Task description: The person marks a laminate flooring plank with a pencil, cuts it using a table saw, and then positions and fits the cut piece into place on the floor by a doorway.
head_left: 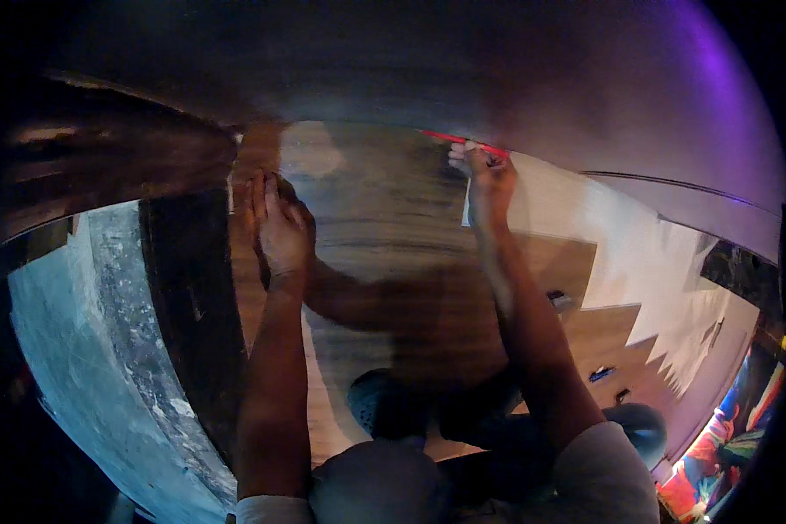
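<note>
My left hand (281,225) lies with its fingers stretched out, at the left end of the wood-look floor planks (375,205). Between the fingers of my right hand (489,175) is a slim red pencil (445,136), held along the line where the floor meets the dark wall (367,70). Its left end points toward the middle of that line. Beneath the right wrist shows the edge of a pale sheet (465,205). My shadow falls across the planks, so seams there are hard to make out.
Stepped plank ends (616,319) border a whitish underlay (646,253) on the right. Small tools, among them a blue one (601,374), lie on the planks near my knee. A dark strip (188,288) and rough grey floor (79,323) run along the left. Colourful fabric (716,445) is at lower right.
</note>
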Demonstrator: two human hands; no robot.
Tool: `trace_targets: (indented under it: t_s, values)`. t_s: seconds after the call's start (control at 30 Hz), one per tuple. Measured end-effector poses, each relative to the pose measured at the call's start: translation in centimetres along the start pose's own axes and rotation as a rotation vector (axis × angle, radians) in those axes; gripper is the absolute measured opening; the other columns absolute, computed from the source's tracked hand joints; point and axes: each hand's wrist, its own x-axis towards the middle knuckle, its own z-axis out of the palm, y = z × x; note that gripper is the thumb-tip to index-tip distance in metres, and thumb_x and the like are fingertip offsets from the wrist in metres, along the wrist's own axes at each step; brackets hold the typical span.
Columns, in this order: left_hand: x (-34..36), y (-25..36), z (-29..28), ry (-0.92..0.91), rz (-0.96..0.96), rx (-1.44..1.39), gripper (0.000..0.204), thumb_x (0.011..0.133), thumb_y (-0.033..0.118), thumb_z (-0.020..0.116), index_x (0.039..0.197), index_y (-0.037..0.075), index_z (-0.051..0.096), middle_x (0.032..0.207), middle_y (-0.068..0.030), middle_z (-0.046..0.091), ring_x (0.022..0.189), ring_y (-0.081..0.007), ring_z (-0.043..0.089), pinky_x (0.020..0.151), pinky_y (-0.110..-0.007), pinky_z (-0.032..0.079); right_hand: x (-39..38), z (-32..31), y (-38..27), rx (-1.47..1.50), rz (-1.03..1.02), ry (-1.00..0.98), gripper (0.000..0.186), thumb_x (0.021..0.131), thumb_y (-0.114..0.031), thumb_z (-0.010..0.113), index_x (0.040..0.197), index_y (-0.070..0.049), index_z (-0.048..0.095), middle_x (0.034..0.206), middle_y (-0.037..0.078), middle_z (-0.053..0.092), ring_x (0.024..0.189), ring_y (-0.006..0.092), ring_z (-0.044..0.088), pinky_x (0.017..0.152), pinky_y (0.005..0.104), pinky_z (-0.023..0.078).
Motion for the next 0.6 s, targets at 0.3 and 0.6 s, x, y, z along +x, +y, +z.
trace_targets:
  t_s: [0.3, 0.6]
  values:
    - [-0.1, 0.7, -0.4, -0.058, -0.079, -0.103, 0.06, 0.088, 0.002, 0.057, 0.147, 0.008, 0.044, 0.156, -0.0113, 0.039, 0.146, -0.0355, 0.032, 0.119, -0.043, 0.032, -1.3, -6.5, -4.8, 0.088, 0.214, 0.138, 0.025, 0.101, -0.015, 0.06, 0.117, 0.003, 0.063, 0.1, 0.011, 0.07, 0.089, 0.019, 0.068, 0.085, 0.0355, 0.058]
    - [-0.6, -0.3, 0.7, -0.056, -0.022, -0.033, 0.058, 0.089, 0.003, 0.055, 0.147, 0.007, 0.044, 0.157, -0.0127, 0.039, 0.143, -0.0379, 0.036, 0.118, -0.043, 0.032, -9.0, 3.7, -3.5, 0.196, 0.093, -0.124, 0.043, 0.105, -0.021, 0.052, 0.143, -0.001, 0.05, 0.137, 0.019, 0.059, 0.118, 0.0277, 0.063, 0.096, 0.0395, 0.053]
